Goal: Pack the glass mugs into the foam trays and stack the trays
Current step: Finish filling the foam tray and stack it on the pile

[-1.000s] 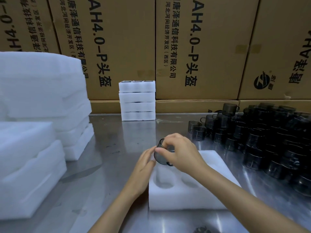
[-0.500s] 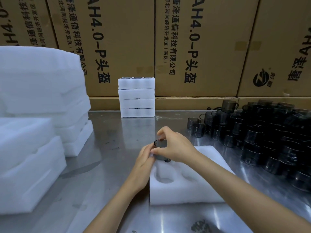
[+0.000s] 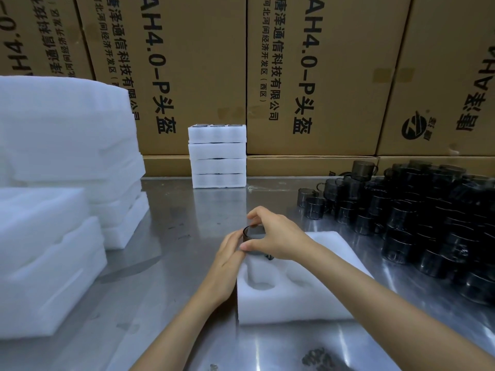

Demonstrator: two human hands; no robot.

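Behind, cardboard boxes (image 3: 308, 76) read "AH4.0-P头盔".

Dark glass mug (image 3: 254, 234) gripped by right hand (image 3: 278, 236) over foam tray (image 3: 316, 298), left hand (image 3: 227, 255) laid against tray's edge, mug pile (image 3: 428, 223) at three o'clock, packed tray stack (image 3: 217, 156) at twelve, foam stacks (image 3: 61, 167) at nine.

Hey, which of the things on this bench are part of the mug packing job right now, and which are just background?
In the job:
- smoked glass mug, held by the right hand
- foam tray, steadied by the left hand
- loose mugs
- stack of packed trays
- empty foam trays

Just background:
- cardboard cartons
- steel table
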